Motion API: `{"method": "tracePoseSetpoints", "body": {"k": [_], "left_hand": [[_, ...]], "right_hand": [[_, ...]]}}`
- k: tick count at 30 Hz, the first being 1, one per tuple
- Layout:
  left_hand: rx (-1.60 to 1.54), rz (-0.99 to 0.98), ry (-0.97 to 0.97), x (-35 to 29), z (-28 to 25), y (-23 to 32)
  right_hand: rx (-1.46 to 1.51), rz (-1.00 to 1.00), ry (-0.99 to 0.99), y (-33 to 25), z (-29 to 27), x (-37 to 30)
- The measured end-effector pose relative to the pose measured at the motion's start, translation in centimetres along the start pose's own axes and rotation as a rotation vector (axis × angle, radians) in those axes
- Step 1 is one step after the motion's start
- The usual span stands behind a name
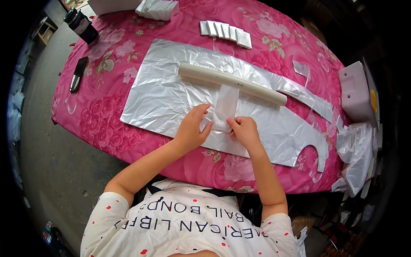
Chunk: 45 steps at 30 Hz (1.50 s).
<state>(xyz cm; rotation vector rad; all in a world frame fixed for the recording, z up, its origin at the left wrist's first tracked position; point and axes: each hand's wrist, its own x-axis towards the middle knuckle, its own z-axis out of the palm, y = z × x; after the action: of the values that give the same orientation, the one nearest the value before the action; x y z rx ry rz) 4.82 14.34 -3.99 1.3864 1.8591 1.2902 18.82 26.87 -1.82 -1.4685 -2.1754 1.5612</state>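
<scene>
A small translucent white plastic piece, perhaps a bag [227, 103], lies on a large sheet of silver foil [158, 81]. Its upper end meets a long off-white tube [231, 83] that lies slantwise across the foil. My right hand [245, 132] pinches the near right corner of the plastic piece between thumb and forefinger. At the piece's left edge, my left hand [192, 127] has its thumb and forefinger apart, with nothing visible between them. The palm sides of both hands are hidden.
Several flat silver packets [225, 32] lie in a row beyond the foil. A stack of white packets [157, 9], a dark cup [81, 26] and a phone [78, 74] are farther left. At right stand a white box [355, 92] and crumpled clear plastic [354, 150]. A pink floral cloth [102, 115] covers the table.
</scene>
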Motion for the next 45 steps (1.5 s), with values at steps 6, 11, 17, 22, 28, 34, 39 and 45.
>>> {"method": "tracePoseSetpoints", "body": {"k": [6, 11, 17, 22, 28, 34, 39, 45], "left_hand": [[0.603, 0.286, -0.317, -0.7, 2.0, -0.1], [0.682, 0.290, -0.280, -1.0, 2.6, -0.8], [0.633, 0.307, -0.233, 0.1, 2.2, -0.6], [0.710, 0.403, -0.199, 1.3, 1.7, -0.7], [0.746, 0.499, -0.216, 2.1, 1.7, -1.5], [0.532, 0.731, -0.197, -1.7, -0.5, 0.1], [0.494, 0.645, -0.226, -2.4, -0.7, -1.4], [0.392, 0.565, -0.192, -2.3, -0.7, -1.9]], "right_hand": [[0.036, 0.044, -0.071, 0.4, -0.5, 1.2], [-0.296, -0.223, 0.231, 0.2, 0.6, -1.3], [-0.779, -1.056, 0.315, 3.5, -0.1, 0.8], [-0.554, -0.907, 0.092, 1.7, -1.6, 1.6], [-0.511, -1.006, 0.151, 1.9, -1.6, 2.1], [-0.588, -1.225, 0.221, 3.5, 0.2, -1.1], [-0.545, -1.157, 0.183, 3.5, 0.7, -2.4], [-0.372, -0.976, 0.161, 3.7, 0.6, -2.3]]}}
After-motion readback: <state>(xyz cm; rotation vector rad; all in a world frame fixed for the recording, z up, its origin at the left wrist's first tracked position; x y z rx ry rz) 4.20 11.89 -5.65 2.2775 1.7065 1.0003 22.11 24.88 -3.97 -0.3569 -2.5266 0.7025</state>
